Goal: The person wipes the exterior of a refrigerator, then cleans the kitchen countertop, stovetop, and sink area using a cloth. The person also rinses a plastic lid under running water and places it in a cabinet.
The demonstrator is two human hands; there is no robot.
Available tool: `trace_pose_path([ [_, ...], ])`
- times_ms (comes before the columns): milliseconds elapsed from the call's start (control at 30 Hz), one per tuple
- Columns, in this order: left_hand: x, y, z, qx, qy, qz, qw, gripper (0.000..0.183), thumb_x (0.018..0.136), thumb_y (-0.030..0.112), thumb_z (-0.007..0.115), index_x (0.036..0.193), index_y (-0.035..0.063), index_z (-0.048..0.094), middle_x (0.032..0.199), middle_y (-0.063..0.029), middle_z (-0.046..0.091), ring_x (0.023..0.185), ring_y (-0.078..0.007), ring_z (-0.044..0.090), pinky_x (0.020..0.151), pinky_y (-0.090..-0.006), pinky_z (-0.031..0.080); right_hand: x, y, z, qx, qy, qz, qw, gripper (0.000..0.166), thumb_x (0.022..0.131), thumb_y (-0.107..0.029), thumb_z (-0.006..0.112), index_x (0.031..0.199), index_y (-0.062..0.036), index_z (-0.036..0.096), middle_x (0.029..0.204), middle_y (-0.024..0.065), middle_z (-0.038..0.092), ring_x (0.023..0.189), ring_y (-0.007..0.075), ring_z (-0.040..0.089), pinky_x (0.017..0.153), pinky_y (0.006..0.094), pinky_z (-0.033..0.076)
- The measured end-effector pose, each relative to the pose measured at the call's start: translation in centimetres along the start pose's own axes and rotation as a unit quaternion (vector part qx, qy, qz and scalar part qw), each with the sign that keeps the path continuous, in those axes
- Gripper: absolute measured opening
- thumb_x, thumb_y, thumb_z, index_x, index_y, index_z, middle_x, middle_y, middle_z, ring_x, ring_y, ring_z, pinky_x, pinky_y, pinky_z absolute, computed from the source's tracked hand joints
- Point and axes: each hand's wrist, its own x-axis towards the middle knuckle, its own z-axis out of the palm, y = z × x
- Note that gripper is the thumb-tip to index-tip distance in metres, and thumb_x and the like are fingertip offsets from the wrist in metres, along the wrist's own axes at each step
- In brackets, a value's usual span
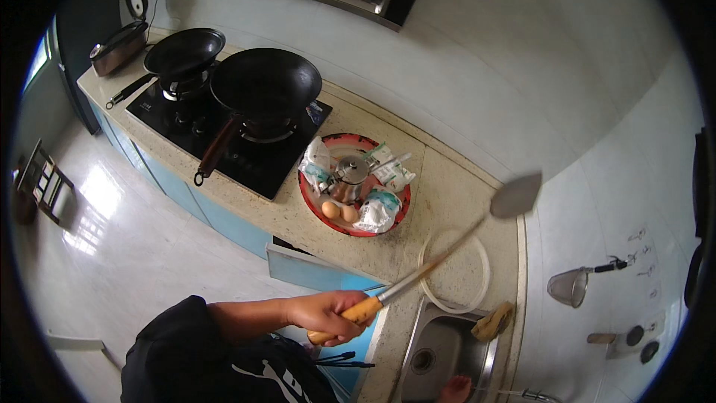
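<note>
A long-handled metal wok spatula (pixel 432 268) is in my left hand (pixel 330 316), which grips its wooden handle end. Its blade (pixel 517 197) points up and away, over the counter's far right corner. My right hand (pixel 457 389) shows only in part at the bottom edge, over the stainless steel sink (pixel 456 341) and close to the faucet (pixel 540 396); its fingers cannot be made out clearly. Beneath the spatula's shaft, a pale ring of hose or tubing (pixel 485 268) lies on the counter. A yellowish cloth or sponge (pixel 493 322) rests at the sink's rim.
A red-rimmed tray (pixel 306 201) holds two eggs (pixel 340 211), a metal pot (pixel 351 170) and several bags. Two black woks (pixel 265 84) (pixel 184 53) sit on the gas stove (pixel 251 165), handles toward the front edge. A strainer (pixel 568 286) hangs on the wall; a drawer (pixel 305 268) stands ajar.
</note>
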Motion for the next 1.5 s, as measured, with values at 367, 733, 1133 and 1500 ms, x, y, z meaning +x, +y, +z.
trace_pose_path([
  [367,-7.4,7.8,-5.2,-0.251,0.122,0.329,0.902,0.018,0.084,0.016,0.047,0.101,0.0124,0.047,0.063,0.0034,0.041,0.047,-0.0068,0.040,0.038,-0.0187,0.036,-2.3,2.8,6.1,-0.017,0.089,-0.065,0.994,0.013,0.080,-0.018,0.054,0.070,-0.0088,0.055,0.066,0.0023,0.058,0.063,0.0164,0.056,0.060,0.0283,0.050],
  [733,-18.3,10.5,-23.8,-0.049,0.215,0.392,0.893,0.025,0.075,0.009,0.060,0.098,0.0016,0.054,0.088,-0.0082,0.056,0.080,-0.0165,0.055,0.075,-0.0275,0.047,-3.2,3.4,13.7,0.029,0.126,-0.061,0.990,0.016,0.079,-0.015,0.055,0.087,-0.0014,0.054,0.079,0.0088,0.057,0.068,0.0221,0.055,0.064,0.0343,0.050],
  [1133,-17.9,14.6,-30.8,0.208,0.415,0.379,0.801,0.010,0.072,0.005,0.059,0.081,0.0048,0.062,0.077,-0.0057,0.060,0.069,-0.0163,0.056,0.064,-0.0260,0.048,-7.5,-5.9,13.8,-0.237,0.133,-0.156,0.950,0.017,0.078,-0.014,0.055,0.094,-0.0079,0.053,0.078,0.0062,0.059,0.065,0.0184,0.059,0.055,0.0344,0.052],
  [1500,-16.0,17.6,-25.8,-0.161,0.366,0.396,0.826,0.026,0.080,0.026,0.044,0.085,0.0003,0.048,0.087,-0.0160,0.050,0.082,-0.0268,0.050,0.076,-0.0438,0.044,-5.1,-6.0,0.4,-0.504,0.261,-0.072,0.820,0.024,0.074,-0.017,0.057,0.096,-0.0079,0.056,0.076,0.0057,0.059,0.062,0.0182,0.060,0.046,0.0307,0.045],
])
